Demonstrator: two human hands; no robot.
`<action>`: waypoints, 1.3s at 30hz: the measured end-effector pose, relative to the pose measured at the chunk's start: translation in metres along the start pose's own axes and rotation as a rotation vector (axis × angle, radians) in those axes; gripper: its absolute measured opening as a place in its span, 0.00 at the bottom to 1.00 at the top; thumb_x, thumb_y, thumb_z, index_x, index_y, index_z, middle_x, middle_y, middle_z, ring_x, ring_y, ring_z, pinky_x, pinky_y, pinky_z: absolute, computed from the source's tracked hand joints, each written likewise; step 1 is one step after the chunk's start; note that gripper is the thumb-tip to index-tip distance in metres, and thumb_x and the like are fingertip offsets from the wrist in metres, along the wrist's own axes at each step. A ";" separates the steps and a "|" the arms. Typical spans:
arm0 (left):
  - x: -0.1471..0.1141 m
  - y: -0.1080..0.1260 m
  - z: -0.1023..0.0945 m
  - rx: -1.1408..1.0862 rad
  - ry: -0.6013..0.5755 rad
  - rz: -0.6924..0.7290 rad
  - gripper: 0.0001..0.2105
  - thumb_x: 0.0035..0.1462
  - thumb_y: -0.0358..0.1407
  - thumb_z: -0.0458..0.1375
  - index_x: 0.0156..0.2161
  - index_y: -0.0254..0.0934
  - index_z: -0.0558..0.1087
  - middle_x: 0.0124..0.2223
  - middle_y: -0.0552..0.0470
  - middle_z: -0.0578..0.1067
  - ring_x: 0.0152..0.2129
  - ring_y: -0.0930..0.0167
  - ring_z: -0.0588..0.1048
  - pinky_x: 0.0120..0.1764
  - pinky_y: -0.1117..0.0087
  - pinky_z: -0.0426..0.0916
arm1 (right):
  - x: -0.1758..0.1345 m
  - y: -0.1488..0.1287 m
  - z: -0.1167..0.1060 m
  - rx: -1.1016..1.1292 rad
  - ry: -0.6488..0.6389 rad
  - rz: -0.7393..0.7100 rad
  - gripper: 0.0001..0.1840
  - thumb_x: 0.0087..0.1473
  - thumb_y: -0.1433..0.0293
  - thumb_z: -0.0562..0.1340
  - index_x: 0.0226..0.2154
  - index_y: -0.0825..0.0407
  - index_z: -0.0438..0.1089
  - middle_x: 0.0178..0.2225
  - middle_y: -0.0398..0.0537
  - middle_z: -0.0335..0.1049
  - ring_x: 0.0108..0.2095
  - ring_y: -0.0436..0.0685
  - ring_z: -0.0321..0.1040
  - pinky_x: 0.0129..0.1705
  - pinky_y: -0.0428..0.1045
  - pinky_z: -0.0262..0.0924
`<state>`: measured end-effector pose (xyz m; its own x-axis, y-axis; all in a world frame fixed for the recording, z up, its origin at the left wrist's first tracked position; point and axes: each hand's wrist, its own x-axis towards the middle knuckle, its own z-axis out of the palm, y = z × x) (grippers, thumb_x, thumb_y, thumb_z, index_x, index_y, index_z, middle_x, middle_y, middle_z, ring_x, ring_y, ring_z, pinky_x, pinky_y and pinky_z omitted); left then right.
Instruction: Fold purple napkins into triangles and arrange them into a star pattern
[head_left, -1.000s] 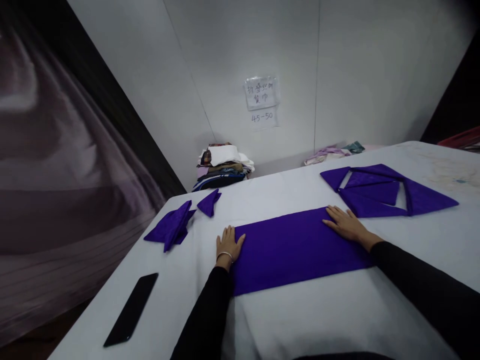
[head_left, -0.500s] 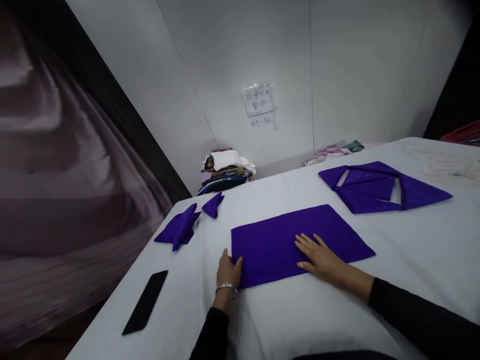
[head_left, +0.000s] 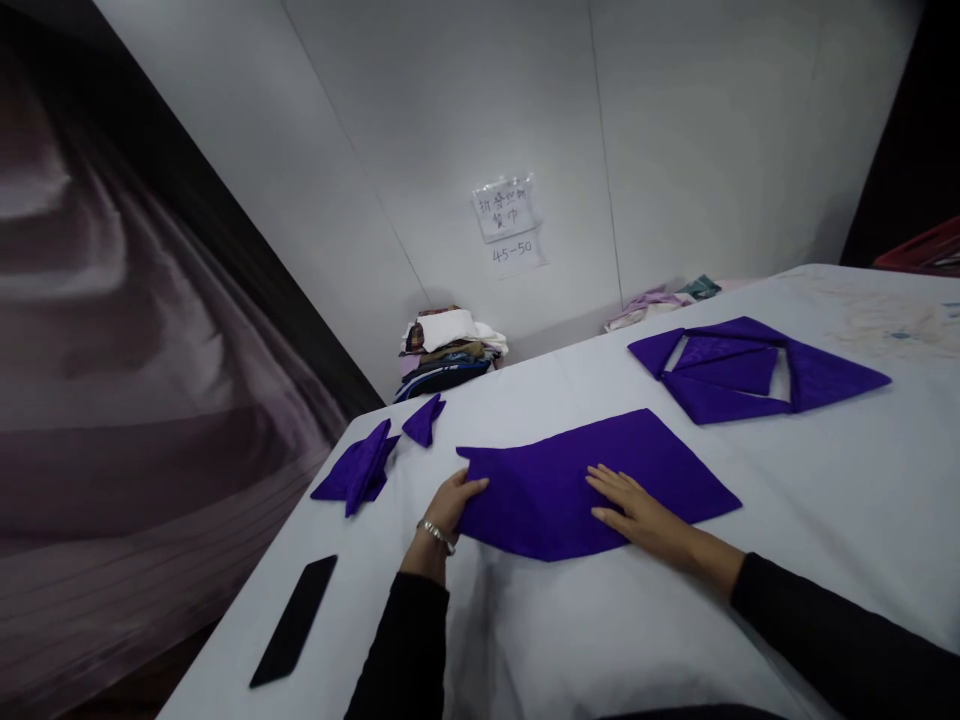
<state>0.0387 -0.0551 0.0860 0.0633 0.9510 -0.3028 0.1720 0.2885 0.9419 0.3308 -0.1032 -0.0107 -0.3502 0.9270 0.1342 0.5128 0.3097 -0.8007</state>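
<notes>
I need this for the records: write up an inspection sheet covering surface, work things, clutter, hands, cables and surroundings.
Surface: white cover, creased at the near side, faint print at far right.
Work things: purple cloth, left end bent; folded frame beyond it to the right; large folded piece and small folded piece to the left.
Clutter: black slab at near left, perhaps a phone.
Hands: left hand grips the purple cloth's left edge; right hand lies flat on it.
Cables: nothing seen.
Surroundings: wall bearing a note; clothes stack along the far edge; curtain at left.
</notes>
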 end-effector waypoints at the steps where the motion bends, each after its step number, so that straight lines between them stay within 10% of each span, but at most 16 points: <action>1: 0.004 0.013 0.012 -0.006 -0.040 0.024 0.14 0.42 0.34 0.62 0.38 0.33 0.71 0.32 0.49 0.78 0.28 0.69 0.76 0.34 0.69 0.71 | 0.001 -0.001 -0.003 0.117 0.050 0.035 0.32 0.54 0.51 0.53 0.58 0.47 0.55 0.61 0.49 0.48 0.62 0.60 0.39 0.61 0.61 0.33; 6: 0.036 0.049 0.114 0.033 -0.175 0.109 0.21 0.39 0.31 0.65 0.42 0.35 0.71 0.34 0.50 0.77 0.29 0.69 0.75 0.34 0.69 0.70 | 0.008 0.006 -0.028 0.900 0.270 0.216 0.24 0.54 0.55 0.56 0.51 0.46 0.64 0.54 0.50 0.62 0.55 0.59 0.57 0.55 0.58 0.52; 10: 0.055 0.033 0.213 0.104 -0.242 0.163 0.20 0.41 0.29 0.64 0.43 0.33 0.71 0.33 0.49 0.76 0.28 0.70 0.75 0.33 0.71 0.70 | 0.005 0.030 -0.057 1.375 0.311 0.336 0.18 0.57 0.56 0.53 0.44 0.47 0.67 0.43 0.48 0.72 0.40 0.55 0.70 0.45 0.53 0.63; 13: 0.056 0.007 0.252 0.148 -0.256 0.195 0.16 0.52 0.36 0.57 0.46 0.31 0.68 0.32 0.47 0.76 0.23 0.71 0.74 0.27 0.69 0.71 | -0.003 0.044 -0.075 1.519 0.289 0.450 0.20 0.58 0.56 0.50 0.42 0.51 0.68 0.36 0.49 0.75 0.33 0.56 0.72 0.42 0.55 0.65; 24: 0.030 -0.054 0.167 0.581 -0.035 0.666 0.17 0.57 0.42 0.50 0.49 0.39 0.68 0.53 0.46 0.68 0.54 0.64 0.61 0.57 0.58 0.53 | -0.005 0.045 -0.079 1.266 0.378 0.639 0.18 0.49 0.68 0.57 0.44 0.52 0.67 0.34 0.49 0.76 0.35 0.59 0.72 0.41 0.53 0.66; 30: 0.029 -0.067 0.169 1.003 -0.150 0.598 0.27 0.58 0.48 0.45 0.59 0.38 0.56 0.64 0.49 0.50 0.61 0.62 0.43 0.60 0.54 0.40 | -0.016 0.039 -0.081 1.145 0.432 0.546 0.29 0.42 0.74 0.56 0.51 0.50 0.62 0.41 0.49 0.74 0.37 0.59 0.72 0.39 0.53 0.66; 39: 0.028 -0.063 0.174 1.163 -0.206 0.564 0.29 0.58 0.51 0.40 0.60 0.36 0.55 0.64 0.47 0.49 0.62 0.63 0.43 0.60 0.55 0.37 | -0.022 0.048 -0.086 0.928 0.426 0.554 0.37 0.44 0.72 0.55 0.59 0.47 0.52 0.46 0.48 0.71 0.41 0.59 0.70 0.44 0.55 0.64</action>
<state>0.2006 -0.0665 -0.0071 0.5360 0.8438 -0.0243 0.8087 -0.5050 0.3016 0.4304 -0.0908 -0.0018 0.1247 0.9377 -0.3243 -0.3200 -0.2714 -0.9077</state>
